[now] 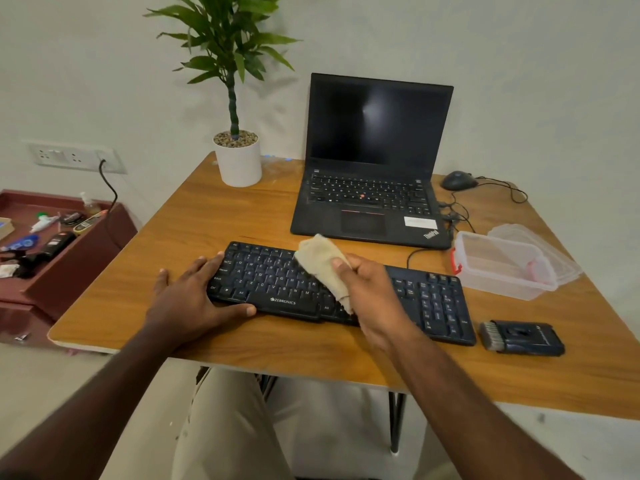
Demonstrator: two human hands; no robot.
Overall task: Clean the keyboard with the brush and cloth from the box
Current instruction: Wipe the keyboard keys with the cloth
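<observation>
A black keyboard (pixel 277 282) lies across the front middle of the wooden table (pixel 242 216). My left hand (pixel 188 296) rests on its left end, fingers spread flat and thumb along the front edge. My right hand (pixel 370 292) grips a beige cloth (pixel 322 261) over the middle keys. The dark brush (pixel 521 338) lies on the table just right of the keyboard, bristles pointing left. The clear plastic box (pixel 502 265) stands open behind the brush, with its lid (pixel 554 247) beside it.
An open black laptop (pixel 374 161) sits behind the keyboard, with a mouse (pixel 459 180) and cables at its right. A potted plant (pixel 238 157) stands at the back left corner. A low red shelf (pixel 69 251) with small items is left of the table.
</observation>
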